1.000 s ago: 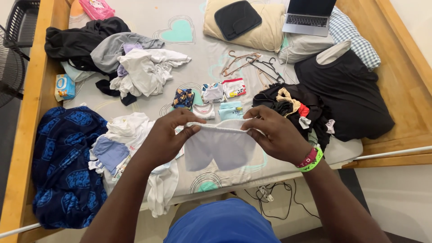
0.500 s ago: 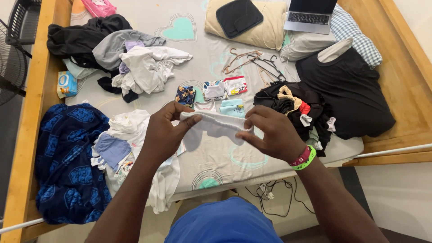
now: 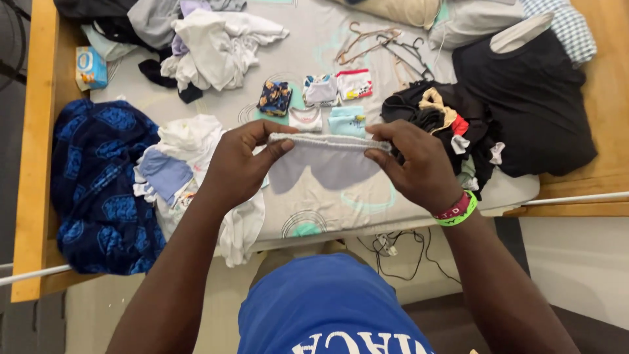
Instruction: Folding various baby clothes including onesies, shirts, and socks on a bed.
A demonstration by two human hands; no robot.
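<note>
Both hands, left hand (image 3: 239,164) and right hand (image 3: 416,167), pinch the small pale grey cotton garment (image 3: 325,160) at centre frame; a loose pinch could drop it.

blue patterned cloth (image 3: 98,183), wire hangers (image 3: 386,42)

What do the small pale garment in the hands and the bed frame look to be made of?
Pale garment: looks like soft, thin knit fabric, likely cotton; it sags limply, and its ribbed band is stretched between left hand and right hand. Bed frame: apparently wood, smooth and light honey-coloured, with a faint sheen.
</note>
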